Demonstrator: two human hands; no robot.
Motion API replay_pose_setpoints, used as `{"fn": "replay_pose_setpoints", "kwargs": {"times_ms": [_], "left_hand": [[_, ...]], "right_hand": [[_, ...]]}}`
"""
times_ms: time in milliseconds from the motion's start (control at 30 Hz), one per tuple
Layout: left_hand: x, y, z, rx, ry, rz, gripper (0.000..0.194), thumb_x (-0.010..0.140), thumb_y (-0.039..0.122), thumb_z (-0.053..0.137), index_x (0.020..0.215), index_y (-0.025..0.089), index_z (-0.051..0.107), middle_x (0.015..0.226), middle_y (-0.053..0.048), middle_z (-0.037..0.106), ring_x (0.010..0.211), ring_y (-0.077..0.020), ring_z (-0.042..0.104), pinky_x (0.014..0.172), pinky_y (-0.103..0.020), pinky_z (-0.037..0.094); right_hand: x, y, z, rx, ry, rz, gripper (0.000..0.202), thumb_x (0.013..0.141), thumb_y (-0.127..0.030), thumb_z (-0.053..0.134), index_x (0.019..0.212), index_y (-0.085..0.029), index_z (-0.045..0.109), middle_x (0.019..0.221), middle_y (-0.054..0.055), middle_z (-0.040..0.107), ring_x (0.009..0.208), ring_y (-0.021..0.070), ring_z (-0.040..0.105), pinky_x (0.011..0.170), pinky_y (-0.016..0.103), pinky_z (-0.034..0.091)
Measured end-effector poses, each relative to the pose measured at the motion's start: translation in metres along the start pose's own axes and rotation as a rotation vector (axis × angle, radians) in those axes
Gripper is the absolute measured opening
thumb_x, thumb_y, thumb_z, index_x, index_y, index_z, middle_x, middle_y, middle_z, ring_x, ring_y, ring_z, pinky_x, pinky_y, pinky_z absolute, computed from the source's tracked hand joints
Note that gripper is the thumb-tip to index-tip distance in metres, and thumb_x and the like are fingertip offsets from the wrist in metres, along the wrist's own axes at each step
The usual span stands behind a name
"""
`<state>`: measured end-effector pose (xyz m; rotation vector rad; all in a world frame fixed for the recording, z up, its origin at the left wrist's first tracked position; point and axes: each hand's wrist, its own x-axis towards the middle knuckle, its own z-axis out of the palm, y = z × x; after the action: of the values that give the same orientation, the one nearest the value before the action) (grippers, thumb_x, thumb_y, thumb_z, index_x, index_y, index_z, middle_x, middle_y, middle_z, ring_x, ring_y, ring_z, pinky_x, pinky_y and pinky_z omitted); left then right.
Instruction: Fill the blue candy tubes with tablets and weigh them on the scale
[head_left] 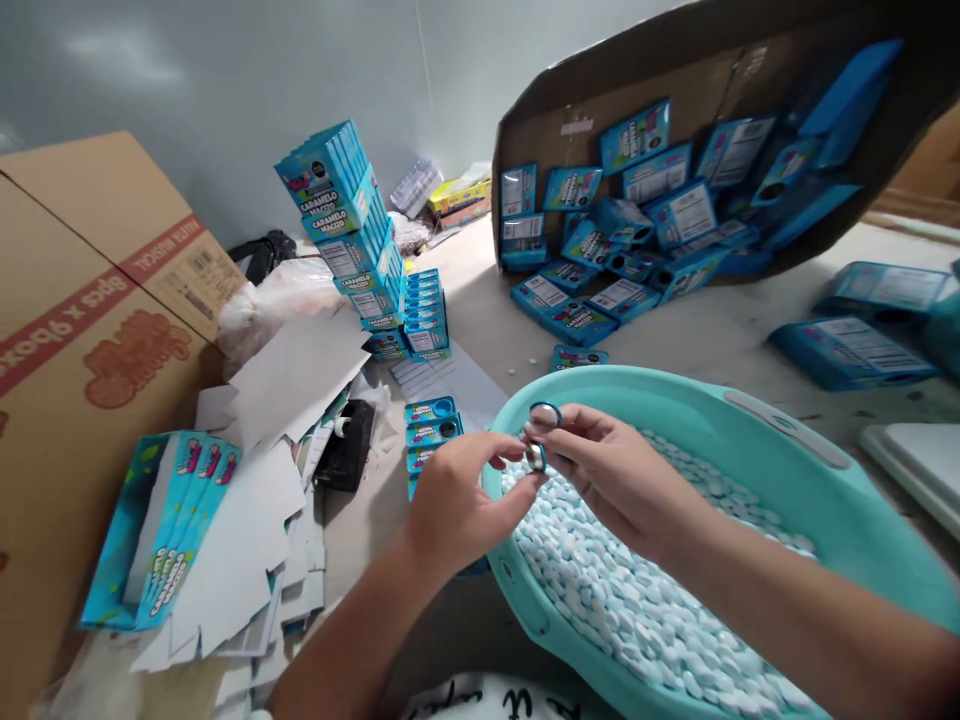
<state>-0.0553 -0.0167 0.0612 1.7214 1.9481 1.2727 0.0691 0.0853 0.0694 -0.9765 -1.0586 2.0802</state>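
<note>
Over the near-left rim of a teal plastic tub (pixel 750 405) filled with white candies (pixel 637 580), my two hands are close together. My left hand (pixel 461 495) pinches a small round metal piece with a blue edge (pixel 535 457) between thumb and fingers. A second round piece, shiny with a dark blue rim (pixel 545 413), is in the fingers of my right hand (pixel 619 475). The two pieces look like parts of a small tin, held apart, one above the other. Whether anything lies inside them, I cannot tell.
Left of the tub lies a row of blue candy boxes (pixel 431 430). Behind rises a tall stack of blue cartons (pixel 349 225). A tipped cardboard box (pixel 525 125) holds several blue packs. White card sheets (pixel 247 510) and a large brown carton (pixel 97 300) stand at left.
</note>
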Motion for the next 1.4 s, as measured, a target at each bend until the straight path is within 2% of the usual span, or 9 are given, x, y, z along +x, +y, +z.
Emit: {"fn": "replay_pose_setpoints", "kwargs": {"times_ms": [200, 400, 500, 633, 833, 933, 1133, 1267, 1400], "left_hand": [[-0.005, 0.001, -0.003, 0.131, 0.012, -0.078, 0.007, 0.088, 0.028, 0.068, 0.09, 0.022, 0.071, 0.084, -0.003, 0.075, 0.079, -0.0188, 0.07, 0.074, -0.028, 0.054], [0.015, -0.03, -0.038, 0.199, 0.153, -0.259, 0.011, 0.085, 0.02, 0.063, 0.088, 0.021, 0.074, 0.091, -0.002, 0.075, 0.089, -0.0193, 0.071, 0.083, -0.03, 0.054], [0.033, -0.056, -0.05, 0.227, 0.068, -0.353, 0.006, 0.081, 0.019, 0.068, 0.078, 0.021, 0.071, 0.109, -0.004, 0.073, 0.108, -0.0222, 0.068, 0.1, -0.034, 0.05], [0.046, -0.083, -0.052, 0.228, -0.024, -0.445, 0.004, 0.074, 0.018, 0.071, 0.076, 0.019, 0.068, 0.114, -0.007, 0.07, 0.114, -0.0269, 0.066, 0.104, -0.039, 0.05], [0.058, -0.098, -0.06, 0.151, -0.183, -0.52, 0.07, 0.069, 0.026, 0.08, 0.134, 0.018, 0.056, 0.136, -0.016, 0.062, 0.13, -0.0295, 0.059, 0.101, -0.037, 0.053], [0.064, -0.098, -0.06, 0.096, -0.318, -0.53, 0.085, 0.064, 0.027, 0.084, 0.143, 0.02, 0.052, 0.141, -0.016, 0.061, 0.123, -0.0283, 0.065, 0.095, -0.033, 0.056], [0.074, -0.091, -0.057, 0.138, -0.476, -0.576, 0.076, 0.068, 0.03, 0.079, 0.14, 0.019, 0.057, 0.139, -0.012, 0.064, 0.115, -0.0268, 0.069, 0.09, -0.029, 0.057], [0.09, -0.091, -0.061, 0.238, -0.614, -0.602, 0.054, 0.065, 0.037, 0.079, 0.115, 0.02, 0.068, 0.113, -0.006, 0.074, 0.102, -0.0268, 0.071, 0.078, -0.028, 0.056], [0.113, -0.094, -0.061, 0.365, -0.741, -0.598, 0.049, 0.055, 0.042, 0.084, 0.097, 0.022, 0.068, 0.106, -0.002, 0.074, 0.101, -0.0266, 0.069, 0.075, -0.027, 0.051]], "right_hand": [[0.0, 0.007, 0.003, -0.017, -0.032, 0.037, 0.049, 0.042, -0.039, 0.101, 0.064, -0.019, 0.062, 0.075, 0.002, 0.065, 0.074, 0.0157, 0.061, 0.069, 0.028, 0.051], [0.005, 0.006, 0.0, -0.001, -0.005, 0.034, 0.06, 0.036, -0.05, 0.103, 0.065, -0.021, 0.06, 0.08, 0.003, 0.068, 0.089, 0.0214, 0.067, 0.093, 0.039, 0.055], [0.004, 0.002, -0.001, 0.031, 0.015, 0.026, 0.06, 0.032, -0.048, 0.104, 0.064, -0.021, 0.062, 0.083, 0.003, 0.069, 0.092, 0.0214, 0.067, 0.095, 0.037, 0.055], [0.002, -0.004, -0.002, 0.066, 0.029, 0.034, 0.057, 0.031, -0.045, 0.104, 0.064, -0.02, 0.064, 0.082, 0.003, 0.069, 0.092, 0.0204, 0.067, 0.098, 0.036, 0.055], [0.002, -0.006, -0.006, 0.079, 0.006, 0.031, 0.054, 0.038, -0.041, 0.104, 0.064, -0.02, 0.062, 0.082, 0.002, 0.069, 0.091, 0.0188, 0.066, 0.095, 0.033, 0.055], [0.003, -0.006, -0.005, 0.074, 0.006, 0.066, 0.055, 0.037, -0.041, 0.104, 0.064, -0.02, 0.061, 0.081, 0.002, 0.069, 0.089, 0.0186, 0.066, 0.093, 0.033, 0.055], [0.001, -0.009, -0.003, 0.085, 0.014, 0.088, 0.058, 0.036, -0.04, 0.104, 0.063, -0.02, 0.058, 0.08, 0.001, 0.067, 0.089, 0.0191, 0.068, 0.1, 0.037, 0.055], [-0.001, -0.009, -0.003, 0.091, -0.012, 0.115, 0.051, 0.043, -0.035, 0.103, 0.064, -0.019, 0.06, 0.08, 0.0, 0.067, 0.089, 0.0166, 0.067, 0.102, 0.035, 0.054], [0.001, -0.006, -0.004, 0.094, -0.035, 0.137, 0.049, 0.045, -0.035, 0.103, 0.065, -0.019, 0.062, 0.081, 0.0, 0.067, 0.089, 0.0161, 0.067, 0.103, 0.036, 0.053]]}}
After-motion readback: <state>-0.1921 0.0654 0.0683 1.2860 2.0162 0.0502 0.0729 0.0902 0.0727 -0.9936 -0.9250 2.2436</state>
